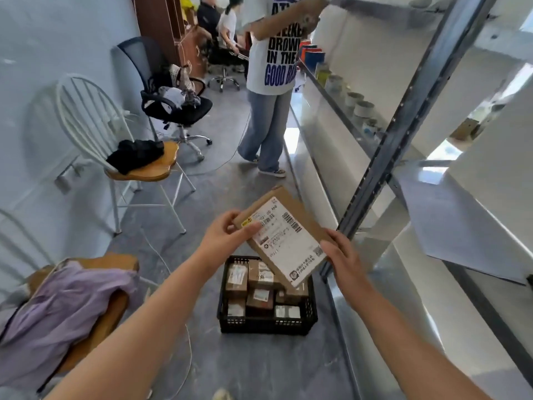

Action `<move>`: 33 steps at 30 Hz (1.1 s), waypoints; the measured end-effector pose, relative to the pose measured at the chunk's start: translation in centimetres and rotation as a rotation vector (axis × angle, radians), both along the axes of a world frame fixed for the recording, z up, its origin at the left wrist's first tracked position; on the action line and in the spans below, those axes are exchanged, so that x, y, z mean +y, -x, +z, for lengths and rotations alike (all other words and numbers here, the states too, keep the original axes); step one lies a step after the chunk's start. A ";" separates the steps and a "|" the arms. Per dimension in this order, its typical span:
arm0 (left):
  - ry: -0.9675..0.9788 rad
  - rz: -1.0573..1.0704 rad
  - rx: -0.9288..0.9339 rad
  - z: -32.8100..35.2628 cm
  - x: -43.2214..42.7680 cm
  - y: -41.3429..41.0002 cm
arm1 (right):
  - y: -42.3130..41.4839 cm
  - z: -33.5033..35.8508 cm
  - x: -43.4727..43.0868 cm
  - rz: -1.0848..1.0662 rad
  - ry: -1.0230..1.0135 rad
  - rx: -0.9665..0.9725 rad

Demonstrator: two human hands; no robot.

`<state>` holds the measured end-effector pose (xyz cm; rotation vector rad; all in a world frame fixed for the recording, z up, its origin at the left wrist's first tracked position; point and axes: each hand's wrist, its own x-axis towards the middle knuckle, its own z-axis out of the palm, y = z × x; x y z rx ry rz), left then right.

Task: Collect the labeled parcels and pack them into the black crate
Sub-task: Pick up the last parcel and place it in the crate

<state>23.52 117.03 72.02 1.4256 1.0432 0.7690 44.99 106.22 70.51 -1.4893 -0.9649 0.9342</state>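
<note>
Two hands, one parcel (284, 238). The left hand (227, 235) pinches its far-left corner with the thumb on the label, and the right hand (343, 258) is curled round the near-right edge, so both are clamped on it. It's flat brown cardboard, label up, tilted and up in the air. My guess is the two-handed hold is for steering it down flat, since it's wide and space is tight.

Straight below the grip sits the crate (265, 324) on the floor, already pretty full. I count about seven labelled boxes (259, 298) in there, packed side by side with labels up. The held parcel hides a corner, so there could be more. This one probably has to lie on top.

Left of the grip there are three chairs. The closest has a purple cloth (66, 298) on it, the white chair (138, 168) has black clothes on it, and further off there's an office chair (173, 108). Right of the grip is a metal rack (403, 131). Beyond the grip one person (274, 67) stands reaching into that rack, and two more sit way back.
</note>
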 end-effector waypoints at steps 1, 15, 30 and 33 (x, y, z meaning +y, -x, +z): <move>0.024 0.011 0.033 -1.6 1.9 0.0 | -0.2 -1.4 1.9 -0.013 0.023 0.037; 0.454 0.064 0.133 -42.6 11.1 -4.4 | -2.6 -41.4 18.0 -0.195 0.719 0.293; 0.416 -0.128 0.321 -71.7 14.8 -8.3 | -5.8 -71.7 22.0 -0.207 0.694 0.159; 0.404 -0.083 0.334 -71.7 14.5 -8.6 | -5.5 -71.7 22.1 -0.257 0.630 0.039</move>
